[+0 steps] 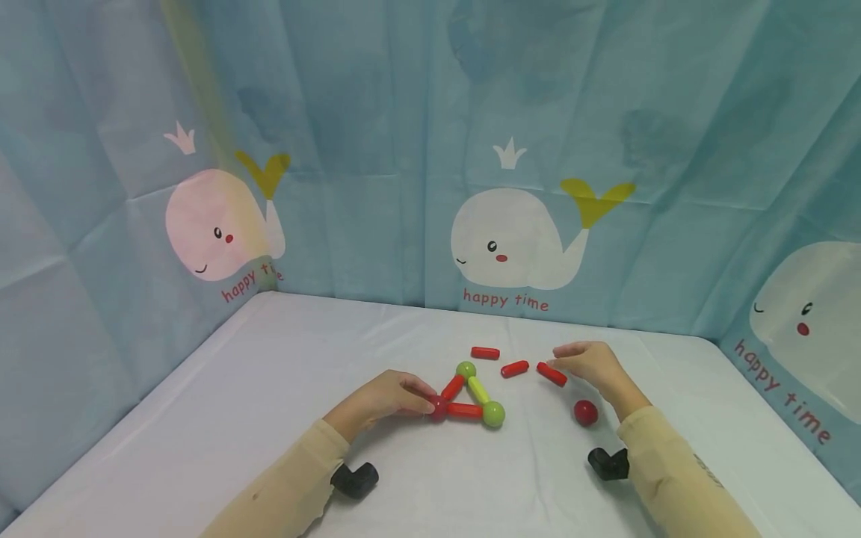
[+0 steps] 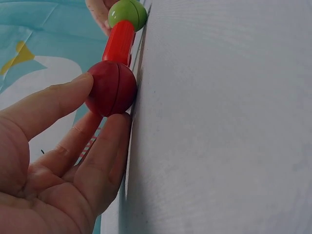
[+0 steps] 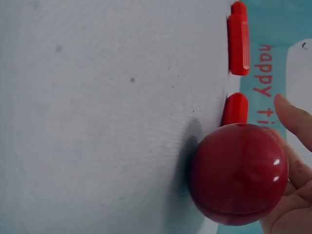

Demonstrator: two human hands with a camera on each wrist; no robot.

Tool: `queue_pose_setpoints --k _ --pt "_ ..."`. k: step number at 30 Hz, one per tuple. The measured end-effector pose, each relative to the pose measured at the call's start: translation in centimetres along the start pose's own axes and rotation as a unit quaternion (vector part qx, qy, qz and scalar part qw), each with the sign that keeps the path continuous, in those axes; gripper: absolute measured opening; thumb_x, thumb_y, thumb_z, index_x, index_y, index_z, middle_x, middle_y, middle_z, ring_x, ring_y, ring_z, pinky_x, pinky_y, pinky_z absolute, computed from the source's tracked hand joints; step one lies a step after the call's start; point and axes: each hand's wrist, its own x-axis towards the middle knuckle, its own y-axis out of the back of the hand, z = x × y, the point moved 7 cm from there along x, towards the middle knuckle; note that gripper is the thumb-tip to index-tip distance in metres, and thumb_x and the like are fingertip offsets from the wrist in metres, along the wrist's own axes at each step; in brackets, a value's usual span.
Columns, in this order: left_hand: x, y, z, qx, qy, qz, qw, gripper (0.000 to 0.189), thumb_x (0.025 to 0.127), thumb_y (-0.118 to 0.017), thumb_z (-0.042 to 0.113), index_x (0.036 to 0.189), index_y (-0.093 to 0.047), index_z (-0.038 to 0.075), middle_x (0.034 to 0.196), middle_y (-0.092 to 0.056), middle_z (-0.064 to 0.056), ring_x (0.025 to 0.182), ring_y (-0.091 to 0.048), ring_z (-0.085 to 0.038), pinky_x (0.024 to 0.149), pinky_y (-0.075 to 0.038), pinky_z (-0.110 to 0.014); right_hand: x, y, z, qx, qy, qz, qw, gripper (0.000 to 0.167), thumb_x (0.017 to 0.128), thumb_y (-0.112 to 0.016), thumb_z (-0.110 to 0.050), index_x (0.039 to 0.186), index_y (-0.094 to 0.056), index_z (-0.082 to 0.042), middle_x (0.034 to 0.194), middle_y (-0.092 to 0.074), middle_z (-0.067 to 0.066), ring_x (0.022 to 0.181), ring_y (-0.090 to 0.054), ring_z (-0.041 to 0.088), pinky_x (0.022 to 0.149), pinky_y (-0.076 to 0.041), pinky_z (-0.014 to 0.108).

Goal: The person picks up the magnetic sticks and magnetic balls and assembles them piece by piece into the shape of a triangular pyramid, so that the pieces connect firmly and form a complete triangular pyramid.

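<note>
A flat triangle of balls and rods lies mid-table: a red ball (image 1: 440,408), two green balls (image 1: 493,414), two red rods (image 1: 465,411) and a yellow-green rod (image 1: 478,389). My left hand (image 1: 382,401) pinches the triangle's red ball between thumb and fingers; the left wrist view shows the thumb (image 2: 63,100) on its side. Over on the right, my right hand (image 1: 593,366) hovers at the near loose red rod (image 1: 551,374), fingers extended and holding nothing. A loose red ball (image 1: 586,412) lies below that hand and covers part of it in the right wrist view.
Two more loose red rods, one farther back (image 1: 485,353) and one in the middle (image 1: 514,368), lie behind the triangle on the white table (image 1: 269,373). Black curved wrist pieces show by the left sleeve (image 1: 282,478) and right sleeve (image 1: 679,478). A blue whale-print curtain (image 1: 377,224) hangs behind.
</note>
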Motion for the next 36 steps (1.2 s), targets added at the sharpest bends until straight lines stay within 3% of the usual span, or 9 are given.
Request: queue_pose_setpoints --k 7,12,20,28,36 --pt "0.1 0.1 0.1 -0.002 0.008 0.001 1.0000 0.024 0.081 -0.080 0.016 0.103 -0.076 0.010 0.102 -0.072 -0.002 0.090 -0.065 -0.015 0.084 -0.056 -0.032 1.2 -0.4 1.3 0.019 -0.051 0.009 0.9985 0.047 0.091 -0.070 -0.025 0.132 -0.061 -0.004 0.137 -0.056 0.025 0.124 -0.054 0.039 0.107 -0.043 0.055" --pt "0.1 0.0 0.1 0.000 0.002 -0.005 1.0000 0.024 0.081 -0.080 0.017 0.104 -0.076 0.010 0.103 -0.072 -0.002 0.092 -0.064 -0.015 0.084 -0.055 -0.032 1.5 -0.5 1.8 0.006 -0.066 0.008 0.9978 0.049 0.090 -0.072 -0.026 0.132 -0.061 -0.005 0.134 -0.058 0.024 0.118 -0.057 0.037 0.107 -0.041 0.058" --pt "0.3 0.1 0.0 0.000 -0.002 -0.008 1.0000 0.024 0.081 -0.079 0.017 0.104 -0.075 0.010 0.103 -0.072 -0.002 0.093 -0.063 -0.016 0.084 -0.054 -0.031 1.4 -0.5 1.8 -0.005 -0.053 0.003 0.9986 0.042 0.088 -0.073 -0.021 0.127 -0.066 -0.005 0.128 -0.062 0.024 0.108 -0.059 0.033 0.103 -0.042 0.057" --pt "0.3 0.0 0.0 0.007 0.004 -0.001 1.0000 0.023 0.080 -0.080 0.017 0.103 -0.076 0.012 0.102 -0.072 0.000 0.094 -0.062 -0.017 0.084 -0.053 -0.032 1.1 -0.6 1.1 -0.018 -0.037 0.005 0.9992 0.031 0.087 -0.074 -0.014 0.116 -0.072 -0.003 0.116 -0.067 0.022 0.096 -0.060 0.029 0.089 -0.051 0.044" --pt "0.2 0.0 -0.1 0.004 -0.001 -0.001 1.0000 0.023 0.080 -0.080 0.017 0.103 -0.076 0.011 0.102 -0.072 -0.001 0.091 -0.063 -0.016 0.082 -0.054 -0.031 0.7 -0.6 0.8 -0.013 -0.030 -0.002 0.9995 0.034 0.089 -0.072 -0.016 0.119 -0.070 -0.001 0.115 -0.068 0.021 0.089 -0.060 0.024 0.084 -0.052 0.038"
